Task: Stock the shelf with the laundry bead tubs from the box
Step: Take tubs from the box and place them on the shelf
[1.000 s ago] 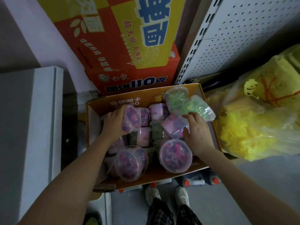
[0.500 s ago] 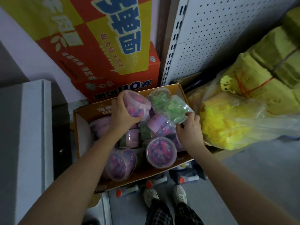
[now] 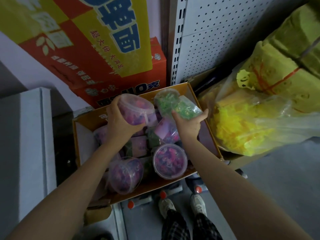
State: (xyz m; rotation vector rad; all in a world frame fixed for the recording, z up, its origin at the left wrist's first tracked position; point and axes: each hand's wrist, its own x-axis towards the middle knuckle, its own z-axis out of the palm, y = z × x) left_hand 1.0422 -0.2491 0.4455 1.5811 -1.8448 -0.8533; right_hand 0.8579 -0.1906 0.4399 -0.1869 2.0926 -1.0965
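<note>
An open cardboard box (image 3: 210,134) sits below me, filled with several clear tubs of laundry beads, most of them purple. My left hand (image 3: 119,122) grips a purple bead tub (image 3: 136,110) and holds it above the box's far left side. My right hand (image 3: 189,123) closes from below on a green bead tub (image 3: 186,108) lying on its side at the far right of the box. A second green tub (image 3: 164,99) lies just behind it. Two purple tubs (image 3: 170,161) (image 3: 125,174) rest at the near side.
A red and yellow carton (image 3: 110,54) stands behind the box. A white perforated shelf panel (image 3: 216,35) rises at the back right. A clear bag of yellow goods (image 3: 251,118) crowds the box's right side. A grey cabinet (image 3: 24,144) stands left. My shoes (image 3: 181,205) are on the floor.
My left hand has lifted the purple tub up out of the box. My right hand has shifted from the purple tubs to grasp the green tub.
</note>
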